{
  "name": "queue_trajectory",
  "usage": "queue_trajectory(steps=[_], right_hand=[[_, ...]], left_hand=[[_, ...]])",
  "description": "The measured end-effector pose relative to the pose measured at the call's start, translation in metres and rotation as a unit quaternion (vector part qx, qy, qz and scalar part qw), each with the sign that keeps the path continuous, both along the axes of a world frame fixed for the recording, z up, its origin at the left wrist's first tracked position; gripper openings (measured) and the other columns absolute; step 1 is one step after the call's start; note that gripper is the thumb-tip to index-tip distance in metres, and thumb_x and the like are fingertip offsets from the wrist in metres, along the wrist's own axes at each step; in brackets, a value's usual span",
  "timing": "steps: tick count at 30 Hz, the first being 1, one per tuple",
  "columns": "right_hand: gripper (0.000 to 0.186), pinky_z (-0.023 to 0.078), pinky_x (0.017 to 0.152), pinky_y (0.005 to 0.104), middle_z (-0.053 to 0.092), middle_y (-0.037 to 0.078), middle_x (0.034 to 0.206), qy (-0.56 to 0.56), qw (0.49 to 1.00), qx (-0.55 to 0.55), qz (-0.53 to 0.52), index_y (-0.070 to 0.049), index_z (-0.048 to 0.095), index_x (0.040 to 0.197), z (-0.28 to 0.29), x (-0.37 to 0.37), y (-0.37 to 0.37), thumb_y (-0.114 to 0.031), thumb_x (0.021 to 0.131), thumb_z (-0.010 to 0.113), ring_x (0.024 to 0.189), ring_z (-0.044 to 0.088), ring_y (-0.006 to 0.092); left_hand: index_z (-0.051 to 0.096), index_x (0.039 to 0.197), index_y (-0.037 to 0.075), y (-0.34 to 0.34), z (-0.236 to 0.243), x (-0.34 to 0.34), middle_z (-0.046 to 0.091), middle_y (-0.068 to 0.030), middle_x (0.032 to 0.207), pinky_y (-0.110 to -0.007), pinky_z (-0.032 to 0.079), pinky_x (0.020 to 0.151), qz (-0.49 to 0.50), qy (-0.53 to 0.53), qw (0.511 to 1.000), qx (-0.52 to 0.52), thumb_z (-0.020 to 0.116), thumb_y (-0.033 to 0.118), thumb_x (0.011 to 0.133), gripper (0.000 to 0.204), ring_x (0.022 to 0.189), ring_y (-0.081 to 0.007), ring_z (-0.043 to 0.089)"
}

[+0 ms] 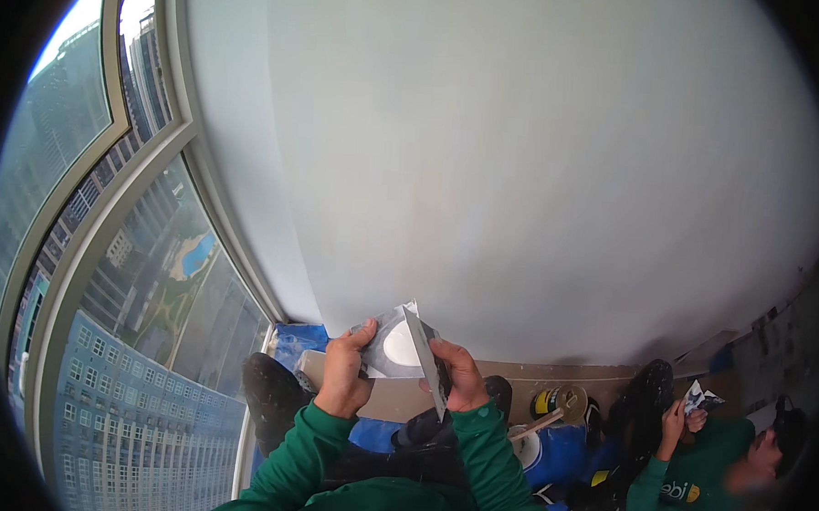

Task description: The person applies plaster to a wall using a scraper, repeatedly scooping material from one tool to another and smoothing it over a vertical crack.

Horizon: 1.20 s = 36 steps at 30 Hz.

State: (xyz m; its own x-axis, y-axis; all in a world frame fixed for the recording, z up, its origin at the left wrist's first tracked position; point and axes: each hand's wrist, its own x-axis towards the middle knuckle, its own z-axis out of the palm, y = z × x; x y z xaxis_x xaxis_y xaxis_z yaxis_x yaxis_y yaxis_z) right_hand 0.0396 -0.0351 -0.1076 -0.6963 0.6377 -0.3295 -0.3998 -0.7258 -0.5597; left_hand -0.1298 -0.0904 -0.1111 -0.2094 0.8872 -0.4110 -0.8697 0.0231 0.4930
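Observation:
My left hand (346, 370) is closed on a flat grey plate (380, 357), with the thumb on top near its left edge. A smooth white lump of putty (401, 345) lies on the plate. In my right hand (460, 375) is a thin grey plastering trowel (430, 371), tilted nearly edge-on, its blade right beside the putty. Whether the blade touches the plate I cannot tell. Both hands are close together in front of my body, in green sleeves, before a large white wall (523, 169).
Tall windows (216, 284) run along the left. Blue sheeting (556, 454) covers the floor, with a white bucket (527, 448) holding a stick and a yellow-black can (558, 402). At right, another person in a green top (692, 478) holds a small plate (698, 399).

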Motion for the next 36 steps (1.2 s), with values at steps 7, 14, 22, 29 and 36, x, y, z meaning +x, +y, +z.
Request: queue_trajectory(steps=[7, 14, 22, 29, 36], right_hand=[[0.025, 0.052, 0.078, 0.0293, 0.069, 0.006, 0.099, -0.16, 0.974, 0.099, -0.128, 0.002, 0.065, 0.11, -0.027, 0.056, 0.001, -0.012, 0.09, 0.065, 0.085, 0.066, 0.0152], [0.038, 0.052, 0.081, 0.0343, 0.066, 0.009, 0.109, -0.362, 0.705, 0.602, -0.101, -0.007, 0.065, 0.122, 0.013, 0.069, -0.016, 0.004, 0.087, 0.054, 0.098, 0.065, 0.0266], [0.059, 0.042, 0.093, 0.0481, 0.057, 0.01, 0.126, -0.449, 0.395, 0.784, -0.164, -0.017, 0.066, 0.122, 0.046, 0.021, -0.011, 0.009, 0.07, 0.056, 0.12, 0.05, 0.0371], [0.055, 0.039, 0.094, 0.0484, 0.055, 0.011, 0.128, -0.458, 0.411, 0.775, -0.148, -0.019, 0.065, 0.124, 0.009, 0.004, -0.035, 0.002, 0.074, 0.057, 0.12, 0.049, 0.036], [0.038, 0.049, 0.094, 0.0507, 0.054, 0.014, 0.132, -0.083, 0.958, 0.152, -0.228, 0.0, 0.05, 0.132, -0.124, -0.001, -0.001, -0.022, 0.102, 0.044, 0.117, 0.055, 0.0309]], left_hand=[[0.06, 0.112, -0.003, 0.016, 0.02, -0.046, 0.066, -0.0112, 0.107, -0.036, 0.052, 0.089, -0.02, 0.018, 0.998, 0.05, 0.053, 0.024, 0.099, 0.031, 0.096, -0.0221, 0.064], [0.062, 0.105, -0.002, 0.032, 0.024, -0.056, 0.067, -0.0094, 0.099, -0.035, 0.051, 0.081, 0.068, 0.129, 0.988, 0.046, 0.055, 0.027, 0.098, 0.031, 0.088, -0.02, 0.063], [0.066, 0.088, -0.003, 0.041, 0.028, -0.016, 0.061, 0.0003, 0.078, -0.022, 0.038, 0.06, 0.11, 0.297, 0.947, 0.048, 0.059, 0.028, 0.097, 0.033, 0.069, -0.0058, 0.048], [0.065, 0.082, -0.001, 0.042, 0.018, -0.019, 0.048, 0.0059, 0.068, -0.023, 0.027, 0.053, 0.217, 0.427, 0.874, 0.084, 0.059, 0.031, 0.098, 0.036, 0.062, -0.005, 0.033], [0.064, 0.1, -0.002, -0.011, 0.04, -0.086, 0.068, -0.0067, 0.098, -0.028, 0.053, 0.08, 0.247, 0.245, 0.928, 0.131, 0.058, 0.027, 0.099, 0.03, 0.089, -0.0154, 0.066]])
